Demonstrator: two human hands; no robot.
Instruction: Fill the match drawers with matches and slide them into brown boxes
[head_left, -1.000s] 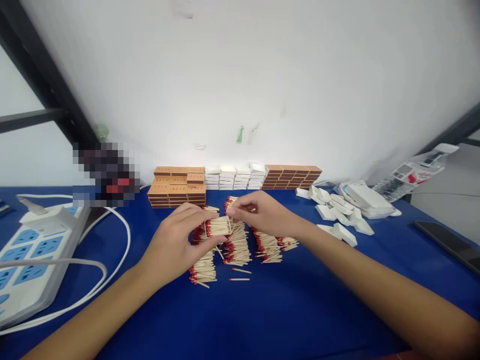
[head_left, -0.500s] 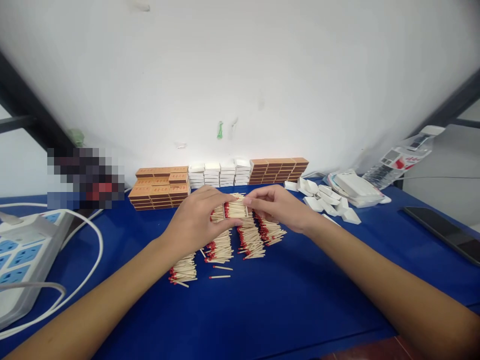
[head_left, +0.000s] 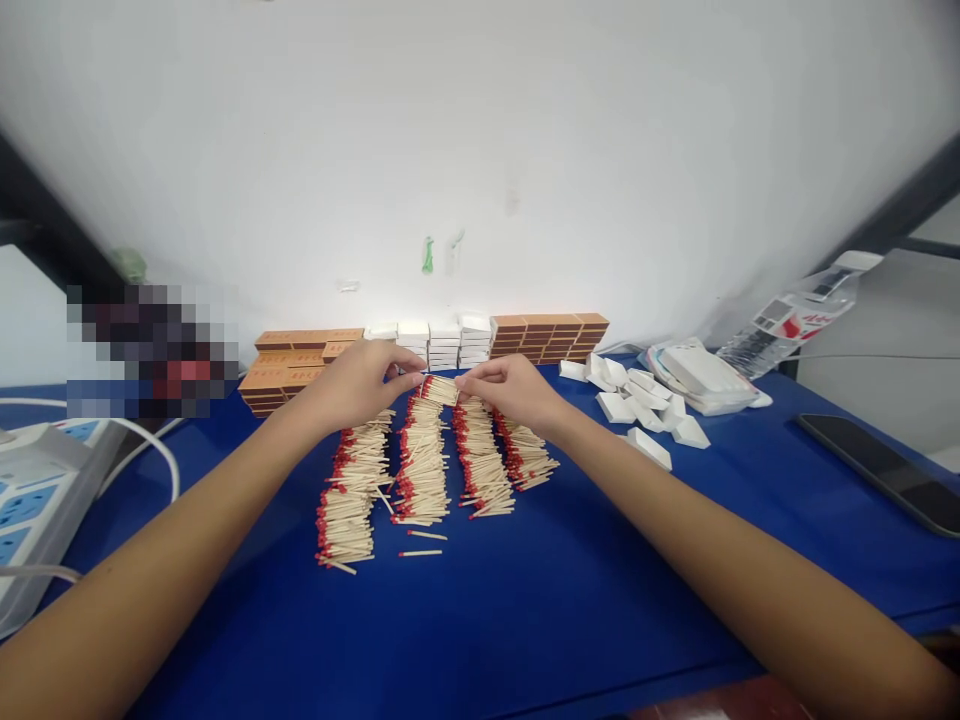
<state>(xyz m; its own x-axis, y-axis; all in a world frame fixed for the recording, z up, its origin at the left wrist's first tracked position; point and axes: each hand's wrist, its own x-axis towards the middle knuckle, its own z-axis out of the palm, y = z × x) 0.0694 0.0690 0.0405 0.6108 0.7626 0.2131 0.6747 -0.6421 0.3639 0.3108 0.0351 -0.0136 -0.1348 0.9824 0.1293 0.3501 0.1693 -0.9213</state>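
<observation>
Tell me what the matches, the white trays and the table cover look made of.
Matches: pale wood sticks, matte red tips. White trays: likely thin cardboard, matte, folded edges. Table cover: blue, smooth, slightly glossy; cloth or plastic, cannot tell.

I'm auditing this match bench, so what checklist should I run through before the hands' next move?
1. Grip: left hand and right hand both pinch the match bundle: ok.
2. Bundle boxed or bare: cannot tell.
3. Tidy match rows: not ok, two strays lie loose in front.
4. Supply: loose trays lie beside the right forearm, apart from it: ok.
5. Clearance: phone apart from the arms: ok.
</observation>
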